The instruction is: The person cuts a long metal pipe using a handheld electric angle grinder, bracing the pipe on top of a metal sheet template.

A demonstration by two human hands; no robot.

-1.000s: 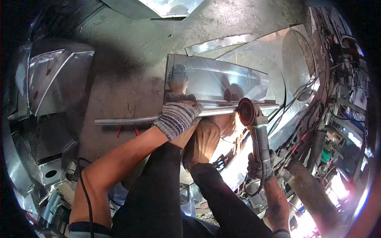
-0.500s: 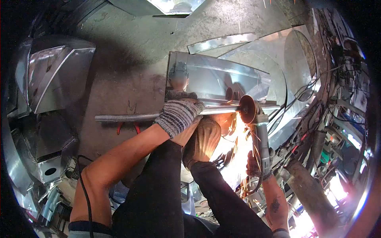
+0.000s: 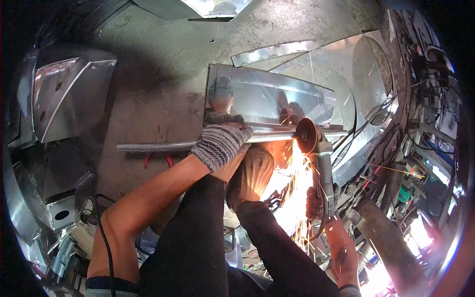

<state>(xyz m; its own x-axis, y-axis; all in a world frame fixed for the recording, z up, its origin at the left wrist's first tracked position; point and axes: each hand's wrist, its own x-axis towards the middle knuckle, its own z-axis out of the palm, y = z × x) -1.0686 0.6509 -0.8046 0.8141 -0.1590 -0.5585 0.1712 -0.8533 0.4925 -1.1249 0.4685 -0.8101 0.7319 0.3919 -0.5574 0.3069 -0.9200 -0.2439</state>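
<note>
My left hand (image 3: pixel 222 144), in a grey striped knit glove, is closed around a long metal tube (image 3: pixel 158 147) lying roughly level across the view. My right hand (image 3: pixel 314 204) grips the body of an angle grinder (image 3: pixel 323 168) and is partly hidden by it. The grinder's round disc (image 3: pixel 306 135) touches the tube toward its right end, and bright sparks (image 3: pixel 299 183) stream downward from there. Just beyond the tube lies a shiny sheet metal piece (image 3: pixel 277 94), which mirrors the disc and my glove. My shoe (image 3: pixel 257 171) is below the tube.
Bent sheet metal parts (image 3: pixel 74 99) stand at the left. Flat metal offcuts (image 3: pixel 341 64) lie on the concrete floor (image 3: pixel 163 59) at the upper right. A red-handled tool (image 3: pixel 169 160) rests under the tube. Cables and scrap crowd the right side, near a thick cylinder (image 3: pixel 386 237).
The view has shifted slightly. The disc stays against the tube and the spark stream has changed shape, with stray sparks now flying to the right. Both hands keep their holds.
</note>
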